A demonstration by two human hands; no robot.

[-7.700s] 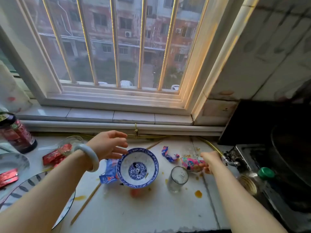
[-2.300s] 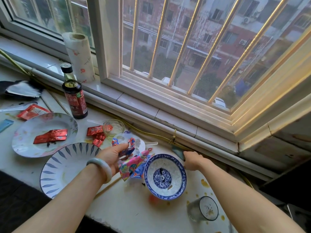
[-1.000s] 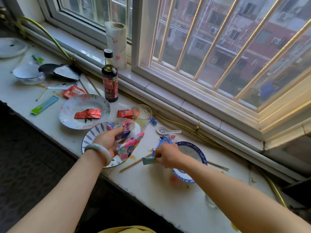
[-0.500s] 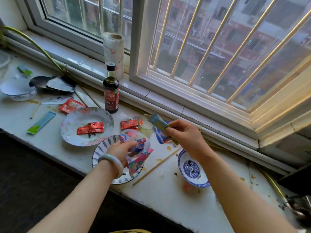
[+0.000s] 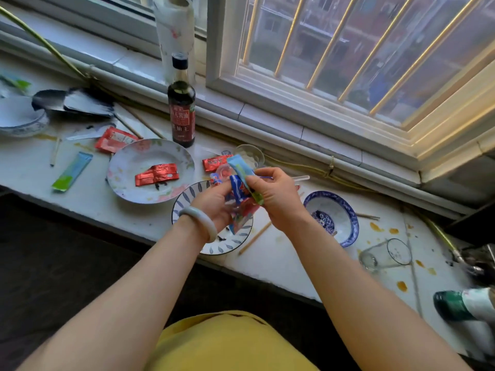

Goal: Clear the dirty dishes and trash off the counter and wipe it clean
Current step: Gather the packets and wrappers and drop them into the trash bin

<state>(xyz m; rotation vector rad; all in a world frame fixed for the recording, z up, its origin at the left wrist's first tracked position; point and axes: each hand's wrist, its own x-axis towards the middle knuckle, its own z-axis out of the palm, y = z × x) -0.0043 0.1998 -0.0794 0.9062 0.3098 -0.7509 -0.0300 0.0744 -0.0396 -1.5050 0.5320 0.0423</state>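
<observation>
My left hand (image 5: 214, 207) grips a bunch of colourful wrappers (image 5: 242, 210) above the blue-striped plate (image 5: 227, 245). My right hand (image 5: 270, 195) pinches a blue-green sachet (image 5: 242, 170) and presses it against that bunch. A flowered plate (image 5: 126, 183) holds a red wrapper (image 5: 156, 174). More red wrappers (image 5: 113, 136) and a green sachet (image 5: 71, 172) lie on the white counter (image 5: 88, 210). A blue-patterned bowl (image 5: 345, 212) stands right of my hands. A glass (image 5: 385, 254) lies on its side among orange sauce spots (image 5: 401, 285).
A dark soy sauce bottle (image 5: 181, 113) and a paper towel roll (image 5: 175, 30) stand by the window. Chopsticks (image 5: 254, 238), a small glass (image 5: 249, 156), a white bowl (image 5: 20, 119) and a dark scoop (image 5: 75, 103) lie about. A green-capped bottle (image 5: 466, 306) sits far right.
My right hand has lifted the blue-green sachet off the counter and brought it over to the bunch of wrappers in my left hand. The view has shifted slightly to the right.
</observation>
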